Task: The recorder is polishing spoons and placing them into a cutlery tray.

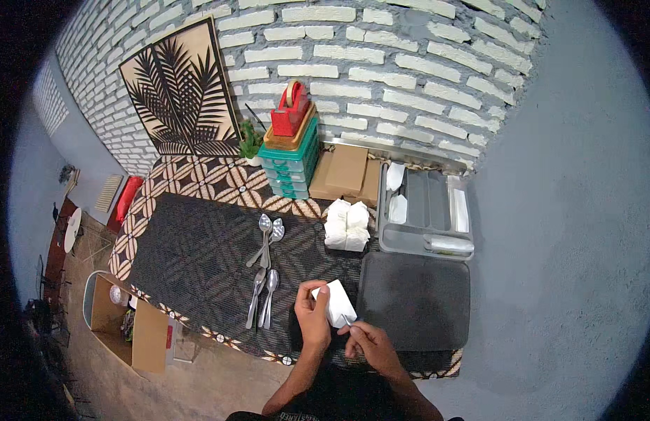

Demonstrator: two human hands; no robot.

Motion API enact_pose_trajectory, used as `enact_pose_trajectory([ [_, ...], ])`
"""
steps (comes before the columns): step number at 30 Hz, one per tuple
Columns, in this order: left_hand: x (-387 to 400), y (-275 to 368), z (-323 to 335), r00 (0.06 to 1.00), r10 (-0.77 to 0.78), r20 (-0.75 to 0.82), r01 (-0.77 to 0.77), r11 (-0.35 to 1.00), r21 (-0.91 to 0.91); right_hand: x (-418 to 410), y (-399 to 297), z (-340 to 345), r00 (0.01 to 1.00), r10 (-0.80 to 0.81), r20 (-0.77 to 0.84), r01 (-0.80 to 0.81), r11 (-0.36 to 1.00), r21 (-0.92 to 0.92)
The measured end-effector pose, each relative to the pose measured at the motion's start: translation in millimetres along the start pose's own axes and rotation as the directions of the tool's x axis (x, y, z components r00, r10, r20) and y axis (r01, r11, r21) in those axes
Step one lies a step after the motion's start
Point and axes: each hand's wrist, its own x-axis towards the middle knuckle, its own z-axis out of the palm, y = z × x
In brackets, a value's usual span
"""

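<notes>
My left hand (pixel 312 318) grips a folded white paper napkin (pixel 341 301) by its upper left side, above the front of the table. At the napkin's lower end, my right hand (pixel 371 344) pinches a thin metal utensil (pixel 347 319). Its handle end shows; whether the rest lies inside the napkin or behind it I cannot tell. Left of my hands, metal spoons lie in two groups on the dark mat: an upper group (pixel 265 239) and a lower group (pixel 271 297). Behind my hands stands a block of folded white napkins (pixel 347 226).
A grey cutlery organizer (pixel 426 231) holding white packets and a dark grey flat tray (pixel 414 300) lie at the right. Flat cardboard boxes (pixel 346 168), a teal drawer unit (pixel 288 168) and a red tape dispenser (pixel 289 116) stand behind. An open cardboard box (pixel 150 337) stands beyond the left edge.
</notes>
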Motion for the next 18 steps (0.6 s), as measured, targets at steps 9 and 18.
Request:
enact_pose_trajectory([
  [9,-1.6,-1.3,3.2,0.998,0.045,-0.049,-0.046,0.999,-0.01,1.9,4.4,0.5,0.998,-0.057,-0.013,0.056,0.997,-0.045],
  [18,-4.8,7.1,2.8,0.984,-0.114,0.137,0.094,0.985,0.146,6.4,15.0,-5.0,0.985,-0.131,-0.11,0.118,0.986,-0.115],
])
